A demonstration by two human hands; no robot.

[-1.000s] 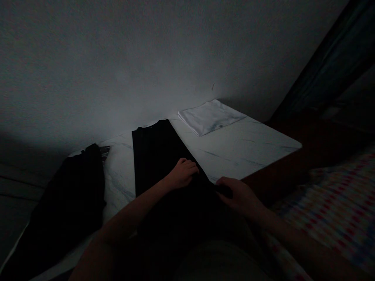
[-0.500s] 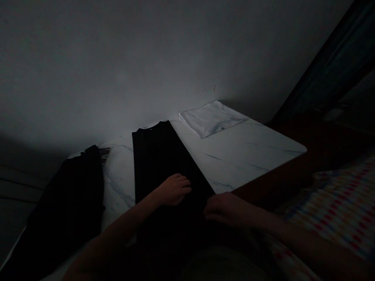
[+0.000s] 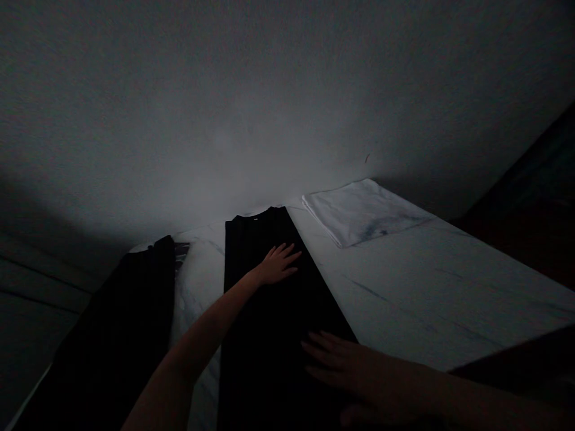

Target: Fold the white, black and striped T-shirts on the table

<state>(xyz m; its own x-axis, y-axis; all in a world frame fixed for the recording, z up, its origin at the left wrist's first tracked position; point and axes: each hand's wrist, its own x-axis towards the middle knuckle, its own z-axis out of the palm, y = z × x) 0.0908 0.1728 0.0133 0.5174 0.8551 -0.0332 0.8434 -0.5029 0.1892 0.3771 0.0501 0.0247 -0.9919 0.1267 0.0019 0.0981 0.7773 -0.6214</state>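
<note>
A black shirt [image 3: 256,311], narrowed into a long strip, lies with its collar toward the wall and its near end running out of view. On its upper part my left hand [image 3: 279,264] lies flat, fingers spread. Nearer me, my right hand [image 3: 335,365] is over the shirt by its right edge, fingers stretched out and apart; whether it presses on the cloth is too dark to tell. Neither hand grips anything. Dim light hides the folds in the black cloth.
A folded white cloth garment [image 3: 359,209] lies at the back right of the white marbled table [image 3: 386,287]. Other black clothing [image 3: 117,317] covers the table's left side, with a dark patterned item [image 3: 181,251] beside it. A grey wall [image 3: 269,108] rises behind.
My left hand has moved up the shirt toward the collar and spread its fingers. My right hand, earlier curled at the shirt's right edge, has opened out over the cloth. The view has shifted.
</note>
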